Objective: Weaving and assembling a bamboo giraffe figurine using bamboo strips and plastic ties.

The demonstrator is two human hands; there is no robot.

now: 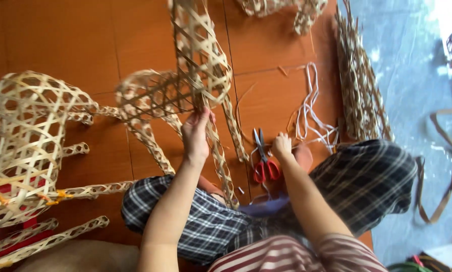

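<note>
Left hand pinching woven bamboo frame, steadying leg; right hand curled, touching floor beside red-handled scissors. Gripping near weave junction, avoiding splitting strips.

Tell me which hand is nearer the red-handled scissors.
Right. The right hand rests on the floor just beside the red-handled scissors, near their blades. The left hand is farther off, gripping the woven bamboo frame.
</note>
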